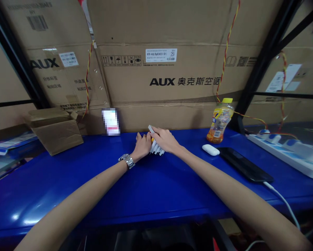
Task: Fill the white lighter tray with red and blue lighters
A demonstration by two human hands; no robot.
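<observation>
Both my hands meet at the back of the blue table [151, 184], close to the cardboard wall. My right hand [164, 139] is closed over a bundle of white stick-like pieces [157, 150], whose ends poke out below my palm and above my fingers. My left hand [142, 145] touches the same bundle from the left, fingers curled against it, with something small and yellow just showing between the hands. A metal watch [127, 161] is on my left wrist.
A yellow-capped drink bottle [220, 121], a white earbud case [210, 149] and a black phone [244, 164] on a white cable lie to the right. A white power strip [289, 153] sits far right. An open cardboard box [55, 130] stands left; large AUX cartons [172, 82] back the table.
</observation>
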